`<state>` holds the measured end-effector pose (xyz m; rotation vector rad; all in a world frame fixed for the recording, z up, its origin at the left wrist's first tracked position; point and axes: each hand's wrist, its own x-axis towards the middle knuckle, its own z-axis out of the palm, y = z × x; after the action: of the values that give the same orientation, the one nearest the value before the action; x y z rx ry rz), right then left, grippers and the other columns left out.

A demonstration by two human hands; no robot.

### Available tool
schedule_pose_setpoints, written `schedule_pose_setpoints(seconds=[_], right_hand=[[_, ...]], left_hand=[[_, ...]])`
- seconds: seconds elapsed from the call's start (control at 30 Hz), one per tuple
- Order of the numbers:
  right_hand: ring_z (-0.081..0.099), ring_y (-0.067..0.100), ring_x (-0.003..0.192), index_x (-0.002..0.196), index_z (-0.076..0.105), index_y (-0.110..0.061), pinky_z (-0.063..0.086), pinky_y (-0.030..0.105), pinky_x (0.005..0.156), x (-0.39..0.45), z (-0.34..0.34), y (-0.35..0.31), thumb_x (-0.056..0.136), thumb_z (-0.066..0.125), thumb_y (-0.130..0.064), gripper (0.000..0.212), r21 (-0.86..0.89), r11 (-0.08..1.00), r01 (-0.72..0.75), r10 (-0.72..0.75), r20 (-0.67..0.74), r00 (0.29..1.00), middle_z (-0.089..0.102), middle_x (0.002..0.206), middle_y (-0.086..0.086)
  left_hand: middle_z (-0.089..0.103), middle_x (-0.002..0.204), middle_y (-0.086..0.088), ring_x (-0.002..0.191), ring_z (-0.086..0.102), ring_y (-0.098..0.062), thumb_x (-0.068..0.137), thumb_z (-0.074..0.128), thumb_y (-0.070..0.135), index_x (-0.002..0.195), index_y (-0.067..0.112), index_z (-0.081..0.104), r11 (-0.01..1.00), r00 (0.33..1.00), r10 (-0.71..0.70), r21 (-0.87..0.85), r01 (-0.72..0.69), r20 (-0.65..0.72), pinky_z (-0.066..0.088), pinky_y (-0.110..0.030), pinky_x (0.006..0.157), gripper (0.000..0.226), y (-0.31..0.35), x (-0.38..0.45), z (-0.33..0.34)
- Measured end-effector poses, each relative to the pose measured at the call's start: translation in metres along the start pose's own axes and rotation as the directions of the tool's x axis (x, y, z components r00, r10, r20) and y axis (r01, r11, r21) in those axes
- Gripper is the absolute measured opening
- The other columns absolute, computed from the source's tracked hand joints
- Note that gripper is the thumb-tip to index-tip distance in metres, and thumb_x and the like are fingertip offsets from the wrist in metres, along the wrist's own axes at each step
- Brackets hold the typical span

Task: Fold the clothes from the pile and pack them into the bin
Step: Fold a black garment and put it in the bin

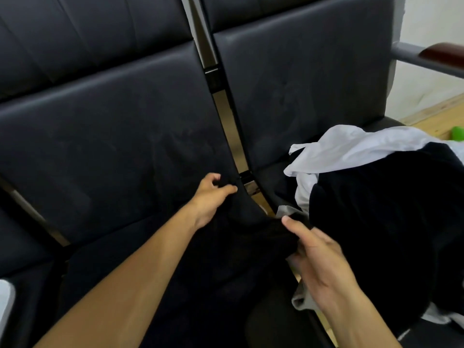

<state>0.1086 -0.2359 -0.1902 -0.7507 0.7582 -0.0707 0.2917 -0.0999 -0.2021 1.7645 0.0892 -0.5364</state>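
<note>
A black garment (226,252) lies spread over the seat of the left dark chair. My left hand (211,197) pinches its far edge near the gap between the two chairs. My right hand (319,257) grips the same garment's right edge, fingers curled round the cloth. On the right chair sits the pile: a white garment (351,149) on top at the back and a large black garment (386,222) in front of it. A grey piece of cloth (302,298) hangs below my right hand. No bin is in view.
Two dark leather chairs (113,126) stand side by side with a metal frame (226,104) in the gap between them. A wooden armrest (442,52) is at the upper right. Wooden floor and a green object (457,133) show at the right edge.
</note>
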Motion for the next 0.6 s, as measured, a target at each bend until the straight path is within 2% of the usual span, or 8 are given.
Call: schedule_pose_setpoints(seconds=[0.1, 0.17, 0.27, 0.33, 0.4, 0.43, 0.5, 0.6], right_hand=[[0.07, 0.028, 0.079, 0.069, 0.06, -0.009, 0.057, 0.039, 0.08, -0.004, -0.014, -0.006, 0.069, 0.086, -0.018, 0.027, -0.103, 0.984, 0.146, -0.153, -0.067, 0.986, 0.069, 0.079, 0.014], [0.068, 0.024, 0.074, 0.068, 0.066, -0.007, 0.057, 0.038, 0.08, -0.007, -0.021, -0.01, 0.073, 0.084, -0.014, 0.02, -0.217, 0.948, 0.235, -0.26, -0.096, 0.961, 0.067, 0.073, 0.01], [0.065, 0.024, 0.067, 0.063, 0.068, -0.01, 0.057, 0.036, 0.072, -0.01, -0.027, -0.016, 0.077, 0.081, -0.012, 0.019, -0.274, 0.924, 0.266, -0.297, -0.078, 0.952, 0.066, 0.071, 0.013], [0.066, 0.019, 0.06, 0.06, 0.068, -0.016, 0.057, 0.035, 0.069, -0.012, -0.028, -0.018, 0.079, 0.08, -0.009, 0.023, -0.314, 0.899, 0.304, -0.353, -0.113, 0.929, 0.067, 0.064, 0.007], [0.069, 0.021, 0.062, 0.068, 0.065, -0.015, 0.058, 0.034, 0.067, -0.015, -0.025, -0.019, 0.079, 0.08, -0.009, 0.019, -0.411, 0.82, 0.398, -0.484, -0.128, 0.866, 0.069, 0.067, 0.007], [0.068, 0.016, 0.062, 0.073, 0.061, -0.014, 0.057, 0.03, 0.064, -0.019, -0.021, -0.018, 0.078, 0.081, -0.01, 0.021, -0.47, 0.764, 0.441, -0.547, -0.11, 0.83, 0.068, 0.068, 0.007], [0.056, 0.006, 0.054, 0.078, 0.047, -0.013, 0.05, 0.02, 0.056, -0.027, -0.009, -0.012, 0.076, 0.082, -0.012, 0.036, -0.495, 0.688, 0.531, -0.625, -0.031, 0.78, 0.058, 0.065, 0.004], [0.043, 0.005, 0.049, 0.073, 0.04, -0.024, 0.041, 0.018, 0.05, -0.041, 0.016, 0.017, 0.072, 0.084, -0.006, 0.047, -0.415, 0.661, 0.625, -0.617, 0.172, 0.768, 0.046, 0.058, -0.004]], left_hand=[[0.069, 0.116, -0.013, 0.106, 0.069, -0.023, 0.083, 0.077, 0.009, 0.129, 0.022, 0.052, 0.981, 0.993, -0.065, -0.173, 0.082, 0.101, 0.055, -0.037, 0.093, 0.054, 0.017, 0.005, -0.001], [0.07, 0.115, -0.014, 0.105, 0.069, -0.023, 0.084, 0.075, 0.007, 0.129, 0.019, 0.054, 0.973, 0.99, -0.064, -0.211, 0.091, 0.128, 0.056, -0.034, 0.088, 0.052, 0.024, 0.007, 0.001], [0.07, 0.115, -0.014, 0.107, 0.069, -0.024, 0.087, 0.069, -0.001, 0.128, 0.008, 0.059, 0.977, 0.993, 0.006, -0.212, 0.019, 0.116, 0.054, -0.036, 0.095, 0.043, 0.029, 0.009, 0.01], [0.072, 0.112, -0.012, 0.108, 0.068, -0.022, 0.087, 0.068, -0.002, 0.122, 0.004, 0.065, 0.994, 0.989, 0.086, -0.079, -0.077, 0.123, 0.053, -0.036, 0.099, 0.035, 0.03, 0.009, 0.013], [0.072, 0.108, -0.01, 0.107, 0.067, -0.02, 0.084, 0.072, -0.001, 0.111, 0.003, 0.07, 0.949, 0.97, 0.2, 0.22, -0.227, 0.14, 0.054, -0.033, 0.098, 0.026, 0.036, 0.007, 0.006], [0.072, 0.103, -0.01, 0.102, 0.067, -0.018, 0.082, 0.075, 0.0, 0.105, 0.002, 0.07, 0.884, 0.951, 0.252, 0.357, -0.303, 0.182, 0.055, -0.032, 0.095, 0.023, 0.041, 0.005, -0.003], [0.069, 0.092, -0.009, 0.088, 0.065, -0.014, 0.077, 0.08, 0.002, 0.092, 0.005, 0.07, 0.742, 0.903, 0.306, 0.519, -0.425, 0.301, 0.055, -0.033, 0.087, 0.018, 0.052, -0.003, -0.028], [0.065, 0.08, -0.009, 0.074, 0.057, -0.011, 0.069, 0.087, 0.008, 0.076, 0.024, 0.063, 0.557, 0.878, 0.289, 0.678, -0.479, 0.382, 0.053, -0.035, 0.073, 0.029, 0.058, -0.011, -0.092]])
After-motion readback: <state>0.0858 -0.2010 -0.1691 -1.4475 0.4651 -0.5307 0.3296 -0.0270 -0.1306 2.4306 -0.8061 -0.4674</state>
